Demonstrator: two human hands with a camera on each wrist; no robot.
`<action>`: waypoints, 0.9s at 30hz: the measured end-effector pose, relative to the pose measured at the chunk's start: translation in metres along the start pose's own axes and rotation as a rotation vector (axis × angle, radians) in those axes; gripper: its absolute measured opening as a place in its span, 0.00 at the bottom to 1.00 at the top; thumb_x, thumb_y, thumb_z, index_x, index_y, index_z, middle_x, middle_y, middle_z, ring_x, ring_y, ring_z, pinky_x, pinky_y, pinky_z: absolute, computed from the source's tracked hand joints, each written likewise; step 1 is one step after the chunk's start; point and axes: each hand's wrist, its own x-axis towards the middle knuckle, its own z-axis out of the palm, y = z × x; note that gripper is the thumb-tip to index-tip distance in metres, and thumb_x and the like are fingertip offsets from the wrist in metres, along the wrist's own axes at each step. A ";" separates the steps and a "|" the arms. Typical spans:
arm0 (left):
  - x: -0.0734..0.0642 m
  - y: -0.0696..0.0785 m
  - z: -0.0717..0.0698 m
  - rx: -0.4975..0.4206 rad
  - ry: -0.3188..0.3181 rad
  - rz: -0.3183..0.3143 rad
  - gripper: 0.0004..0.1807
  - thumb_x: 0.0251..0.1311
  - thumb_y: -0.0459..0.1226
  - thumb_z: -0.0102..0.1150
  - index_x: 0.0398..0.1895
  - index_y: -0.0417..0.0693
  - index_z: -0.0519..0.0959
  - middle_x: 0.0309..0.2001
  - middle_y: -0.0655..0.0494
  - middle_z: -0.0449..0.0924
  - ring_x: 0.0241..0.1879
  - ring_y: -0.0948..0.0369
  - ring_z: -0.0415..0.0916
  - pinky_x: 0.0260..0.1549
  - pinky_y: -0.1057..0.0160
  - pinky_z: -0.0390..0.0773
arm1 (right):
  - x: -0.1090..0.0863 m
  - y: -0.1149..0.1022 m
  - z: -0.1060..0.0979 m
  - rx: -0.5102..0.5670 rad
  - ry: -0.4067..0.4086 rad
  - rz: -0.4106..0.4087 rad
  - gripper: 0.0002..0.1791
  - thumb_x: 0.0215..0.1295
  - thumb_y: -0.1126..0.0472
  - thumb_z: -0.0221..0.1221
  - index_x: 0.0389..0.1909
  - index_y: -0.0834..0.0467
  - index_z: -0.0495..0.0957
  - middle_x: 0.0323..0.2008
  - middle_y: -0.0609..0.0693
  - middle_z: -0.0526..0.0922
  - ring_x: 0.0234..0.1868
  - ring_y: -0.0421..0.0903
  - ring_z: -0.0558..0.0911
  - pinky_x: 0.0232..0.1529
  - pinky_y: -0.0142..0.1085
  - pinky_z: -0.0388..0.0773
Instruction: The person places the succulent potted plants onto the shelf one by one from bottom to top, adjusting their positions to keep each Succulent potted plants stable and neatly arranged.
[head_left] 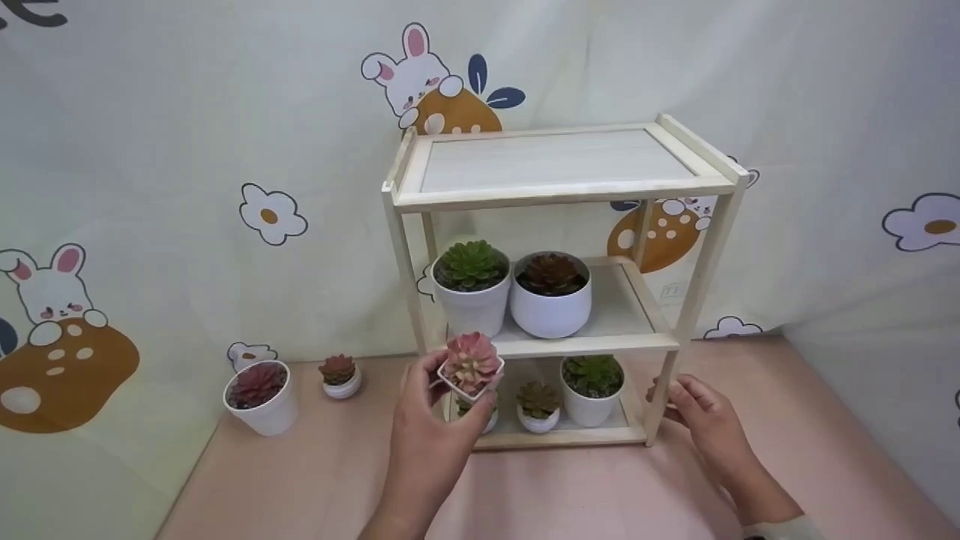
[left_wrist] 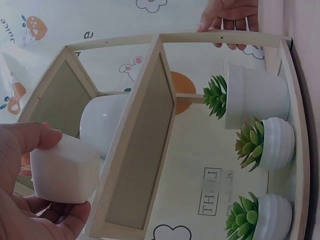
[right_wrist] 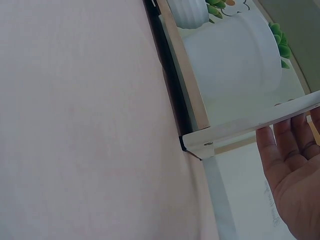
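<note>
My left hand [head_left: 439, 431] grips a small square white pot with a pink succulent [head_left: 472, 364], held in front of the wooden shelf's [head_left: 577, 346] left side, near the middle board. The left wrist view shows the pot's plain white side [left_wrist: 65, 170] between thumb and fingers. My right hand [head_left: 709, 420] holds the shelf's front right leg low down, its fingers [right_wrist: 282, 145] against the post. On the middle board stand a green succulent pot [head_left: 472, 300] and a round pot with a dark succulent [head_left: 551, 300]. Three potted succulents sit on the bottom board, the left one partly hidden.
On the pink tabletop [head_left: 322, 480], left of the shelf, stand a white pot with a dark red succulent [head_left: 270, 409] and a small round pot with a red succulent [head_left: 342, 386]. A printed cloth [head_left: 172, 150] with rabbits and flowers hangs behind the shelf.
</note>
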 end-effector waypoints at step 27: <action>-0.003 0.010 0.057 -0.047 -0.194 0.039 0.36 0.53 0.40 0.78 0.65 0.49 0.74 0.56 0.54 0.72 0.56 0.61 0.76 0.62 0.55 0.78 | 0.000 -0.002 -0.001 -0.016 -0.014 0.025 0.22 0.82 0.51 0.51 0.58 0.66 0.79 0.49 0.56 0.86 0.51 0.40 0.86 0.55 0.34 0.85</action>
